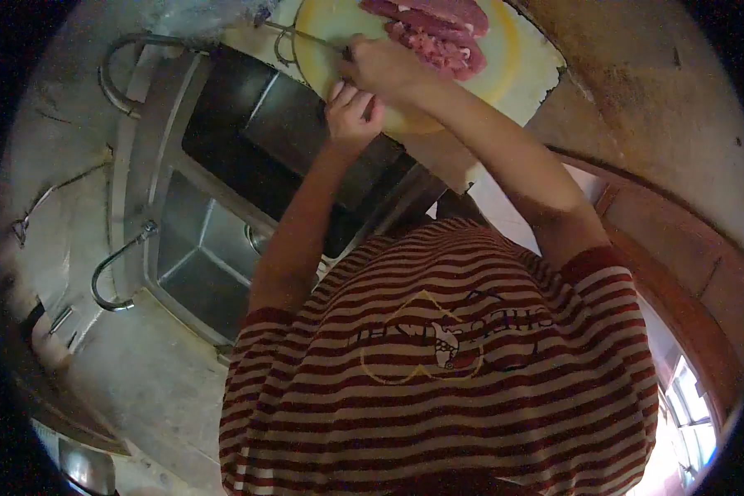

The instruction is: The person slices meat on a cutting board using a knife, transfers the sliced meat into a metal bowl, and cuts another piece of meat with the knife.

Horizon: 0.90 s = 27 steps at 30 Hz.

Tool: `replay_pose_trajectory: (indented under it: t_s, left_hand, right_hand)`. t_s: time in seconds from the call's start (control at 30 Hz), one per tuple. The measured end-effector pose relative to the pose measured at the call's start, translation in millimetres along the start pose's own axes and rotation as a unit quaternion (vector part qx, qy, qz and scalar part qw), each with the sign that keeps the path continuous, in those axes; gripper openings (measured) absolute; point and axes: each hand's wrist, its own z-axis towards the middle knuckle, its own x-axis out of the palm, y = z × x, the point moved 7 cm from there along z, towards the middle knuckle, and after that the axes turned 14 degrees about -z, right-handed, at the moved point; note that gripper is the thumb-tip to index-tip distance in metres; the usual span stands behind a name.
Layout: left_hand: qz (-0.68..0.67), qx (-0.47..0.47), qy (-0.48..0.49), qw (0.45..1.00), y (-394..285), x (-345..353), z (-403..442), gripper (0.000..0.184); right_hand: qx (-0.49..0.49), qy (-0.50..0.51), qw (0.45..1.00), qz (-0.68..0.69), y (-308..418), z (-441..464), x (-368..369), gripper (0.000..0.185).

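Observation:
My right hand [380, 66] is closed over the left part of a round pale board [508, 62]. A thin metal tool [310, 38] runs left from its fingers; its exact kind is unclear. Just below it, my left hand [354, 116] is curled at the board's lower left edge, with a small dark part showing at its fingers that I cannot make out. To the right of my right hand, cut pink meat pieces [450, 56] lie on the board, with a larger slab of meat [438, 11] above them.
Left of the board is a dark sink basin [281, 112], with a second steel basin [202, 240] below it. Curved faucets [103, 277] stand on their left side. A clear plastic bag [215, 15] lies at the top. A metal pot [87, 469] sits at the lower left.

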Motion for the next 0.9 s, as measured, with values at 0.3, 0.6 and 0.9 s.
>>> replay_pose_trajectory:
  t_s: [0.3, 0.6, 0.9]
  left_hand:
    - [-0.028, -0.018, -0.076, 0.997, -7, -4, 11, 0.012]
    - [-0.025, -0.017, -0.060, 0.998, -5, 0, 11, 0.008]
    - [0.005, -0.002, -0.026, 1.000, -14, -2, 10, 0.014]
  right_hand:
    - [0.077, 0.050, 0.995, -0.026, -39, -146, -24, 0.032]
    - [0.060, 0.062, 0.996, -0.037, -35, -140, -3, 0.029]
    - [-0.023, 0.023, 0.999, 0.037, 7, -20, -5, 0.032]
